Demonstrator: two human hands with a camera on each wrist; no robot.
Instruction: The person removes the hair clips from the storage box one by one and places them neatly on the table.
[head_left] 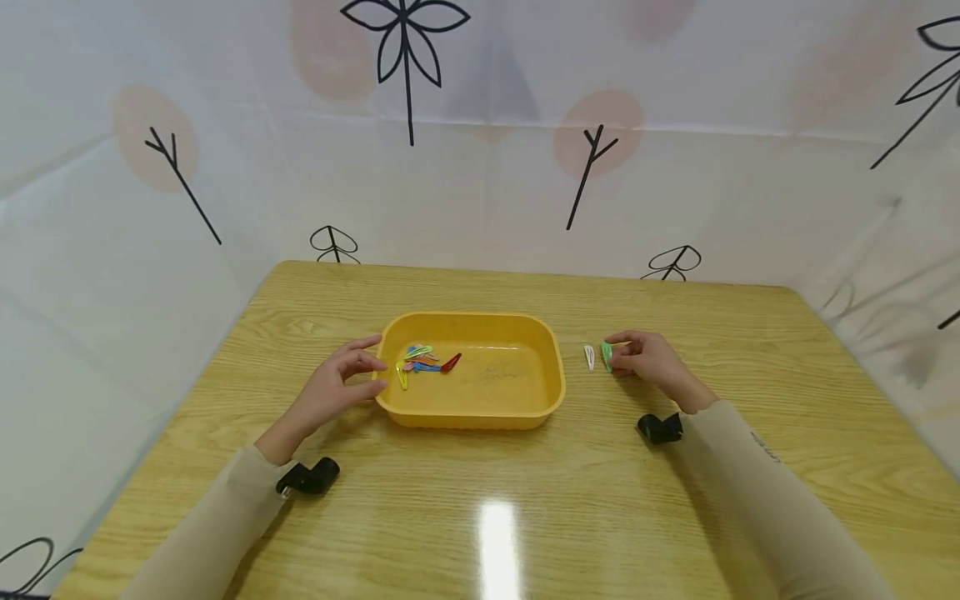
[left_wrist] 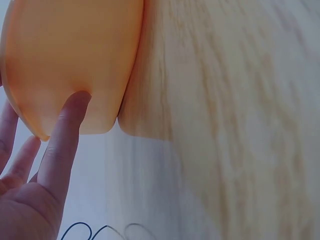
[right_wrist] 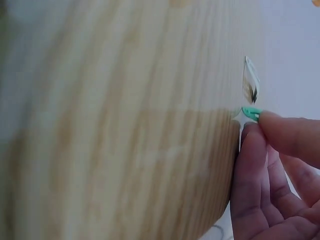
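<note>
At the left end of the yellow tray [head_left: 471, 414] is my left hand [head_left: 333, 383], fingers spread and lightly bent. In the left wrist view its thumb [left_wrist: 65, 135] touches the outside of the tray wall. Several coloured hair clips, among them a red hair clip [head_left: 451, 362] and a yellow hair clip [head_left: 402, 377], lie in the tray's left half. Right of the tray, my right hand [head_left: 651, 360] pinches a green hair clip [right_wrist: 251, 113] between thumb and fingertips, close to the tabletop. A white hair clip [head_left: 589, 357] lies just left of it.
The wooden table [head_left: 420, 500] carries everything. A white curtain [head_left: 480, 200] with plant drawings hangs behind its far edge and along the sides. Black wrist devices [head_left: 309, 477] sit at both sleeves.
</note>
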